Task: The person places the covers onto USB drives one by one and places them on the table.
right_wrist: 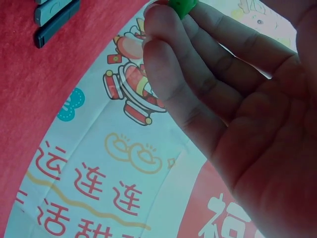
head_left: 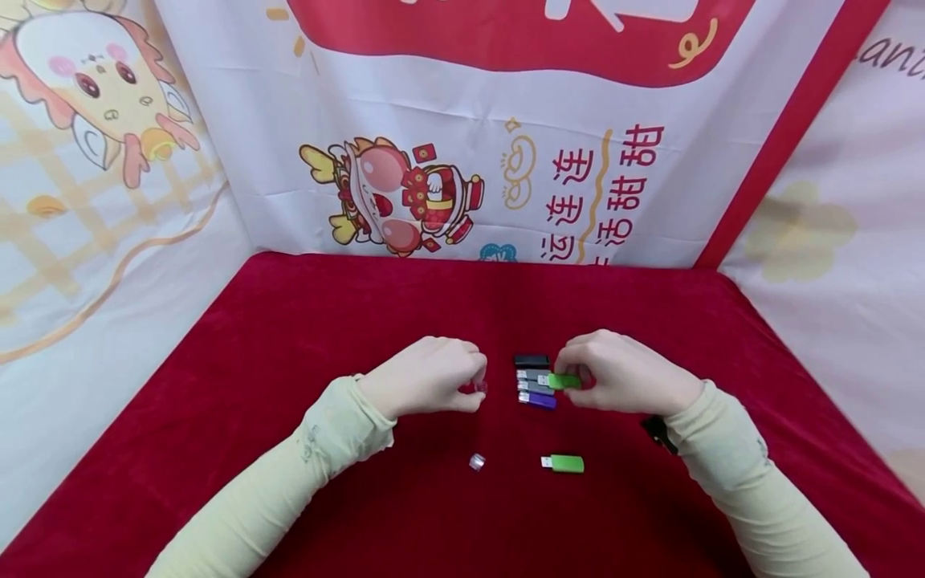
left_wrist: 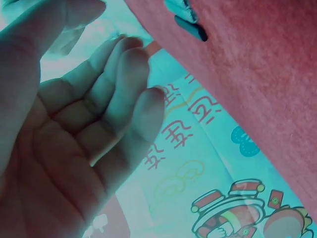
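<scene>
My right hand [head_left: 614, 371] pinches a green USB stick [head_left: 564, 381], its bare metal plug pointing left; a green bit of the stick [right_wrist: 183, 7] shows at the fingertips in the right wrist view. Opposite it, my left hand [head_left: 428, 376] holds a small clear cap [head_left: 480, 387] between thumb and fingers, mostly hidden. In the left wrist view the fingers of the left hand [left_wrist: 84, 114] are curved, and the cap cannot be made out. Nearer the front lie another green USB stick [head_left: 567, 464], plug bare, and a loose clear cap [head_left: 477, 462].
Just beyond and below the right hand lies a stacked row: a black USB stick [head_left: 531, 361], grey USB sticks [head_left: 531, 374] and a purple USB stick [head_left: 538, 400]. Red cloth [head_left: 347, 305] covers the table. Printed white curtains [head_left: 491, 96] enclose its back and sides.
</scene>
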`<state>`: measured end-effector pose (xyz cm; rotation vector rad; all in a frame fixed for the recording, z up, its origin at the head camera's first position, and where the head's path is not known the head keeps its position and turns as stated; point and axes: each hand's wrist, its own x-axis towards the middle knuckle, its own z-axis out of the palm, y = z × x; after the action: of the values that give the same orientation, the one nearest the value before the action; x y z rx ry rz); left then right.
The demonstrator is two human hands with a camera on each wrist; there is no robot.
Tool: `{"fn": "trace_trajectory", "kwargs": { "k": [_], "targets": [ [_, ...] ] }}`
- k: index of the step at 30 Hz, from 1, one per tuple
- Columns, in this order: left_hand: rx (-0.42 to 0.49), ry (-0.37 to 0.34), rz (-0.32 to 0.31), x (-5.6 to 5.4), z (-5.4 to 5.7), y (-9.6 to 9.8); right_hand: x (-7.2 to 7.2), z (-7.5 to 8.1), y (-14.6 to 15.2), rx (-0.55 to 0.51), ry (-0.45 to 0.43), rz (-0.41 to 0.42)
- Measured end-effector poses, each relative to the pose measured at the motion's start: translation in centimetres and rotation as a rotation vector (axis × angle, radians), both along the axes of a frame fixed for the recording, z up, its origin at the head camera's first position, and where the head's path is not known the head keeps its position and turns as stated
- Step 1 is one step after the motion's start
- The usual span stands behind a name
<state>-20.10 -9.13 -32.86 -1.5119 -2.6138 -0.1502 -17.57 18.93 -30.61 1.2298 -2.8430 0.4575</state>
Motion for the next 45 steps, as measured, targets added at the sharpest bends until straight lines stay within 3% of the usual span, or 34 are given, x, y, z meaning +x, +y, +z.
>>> {"fn": "trace_trajectory", "kwargs": {
  "k": [7,24,35,45],
  "targets": [
    [0.049,0.043,-0.024,0.0,0.5,-0.1,0.1,-0.1,-0.5,-0.007,0.007,0.004],
    [0.055,0.077,-0.067,0.4,-0.3,0.6,0.2,-1.8,-2.5,-0.050,0.046,0.090],
    [0.081,0.157,-0.108,0.5,-0.7,1.2,0.0,-2.7,-2.7,-0.131,0.109,0.179],
    [0.097,0.224,-0.131,0.5,-0.9,1.2,-0.2,-3.1,-2.8,-0.133,0.119,0.196]
  ]
}}
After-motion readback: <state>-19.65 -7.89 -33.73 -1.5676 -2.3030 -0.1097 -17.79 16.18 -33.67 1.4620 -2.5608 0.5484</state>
